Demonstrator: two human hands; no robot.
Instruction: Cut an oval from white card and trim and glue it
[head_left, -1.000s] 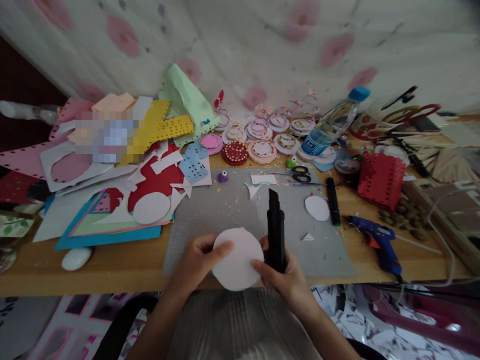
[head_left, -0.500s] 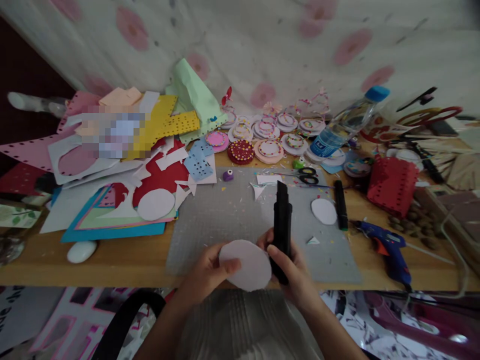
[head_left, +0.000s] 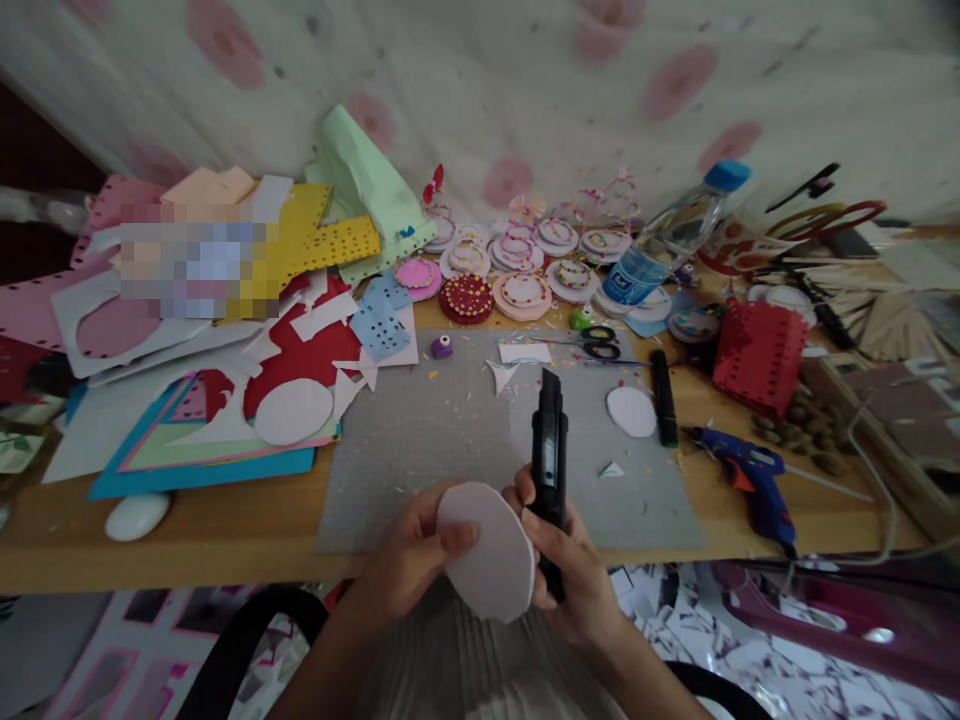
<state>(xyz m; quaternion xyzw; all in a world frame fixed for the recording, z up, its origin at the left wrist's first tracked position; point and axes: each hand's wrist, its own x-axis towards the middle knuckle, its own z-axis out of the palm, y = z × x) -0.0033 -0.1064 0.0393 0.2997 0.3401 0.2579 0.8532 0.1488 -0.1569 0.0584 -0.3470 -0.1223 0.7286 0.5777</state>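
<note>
My left hand (head_left: 420, 550) pinches a white round foam-like disc (head_left: 491, 550) by its left side, thumb on its face. The disc is tilted, and its rough cut edge shows on the right. In my right hand (head_left: 574, 570) is a black utility knife (head_left: 550, 450), held upright with its slanted tip pointing away from me. The fingers of that hand are close to the disc's right edge; whether they touch it I cannot tell. Both hands are over the front edge of a grey cutting mat (head_left: 420, 430). Another white disc (head_left: 631, 412) lies on the mat.
A black marker (head_left: 664, 398), scissors (head_left: 600, 342), paper scraps and a purple punch (head_left: 442, 346) lie around the mat. Right of it are a blue glue gun (head_left: 750, 480) and a water bottle (head_left: 667, 245). Coloured sheets (head_left: 217, 455) are piled left; decorated discs (head_left: 466, 299) stand behind.
The disc has tilted, so more of its right edge shows. The knife has turned slightly in my right hand. The whole view has shifted a little to the right.
</note>
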